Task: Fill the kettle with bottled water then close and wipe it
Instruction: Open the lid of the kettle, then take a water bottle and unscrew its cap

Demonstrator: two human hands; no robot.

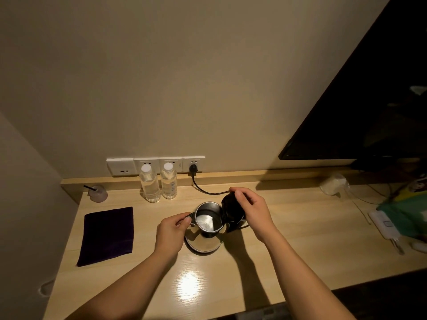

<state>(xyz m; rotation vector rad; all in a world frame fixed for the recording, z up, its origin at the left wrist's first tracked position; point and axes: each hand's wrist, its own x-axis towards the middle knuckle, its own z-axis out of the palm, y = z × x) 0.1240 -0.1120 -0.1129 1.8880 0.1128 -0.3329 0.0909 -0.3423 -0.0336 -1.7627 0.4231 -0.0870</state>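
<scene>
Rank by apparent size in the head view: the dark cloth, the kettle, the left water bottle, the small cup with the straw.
1. dark cloth
2. kettle, lid open
3. left water bottle
4. small cup with the straw

Bottle and cup stand farther back, so their true sizes may be understated.

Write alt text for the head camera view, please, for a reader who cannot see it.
Two hands hold an open metal kettle on a wooden desk: the left hand at its spout, the right hand on the raised black lid. Behind stand two capped water bottles; a dark cloth lies left.
</scene>
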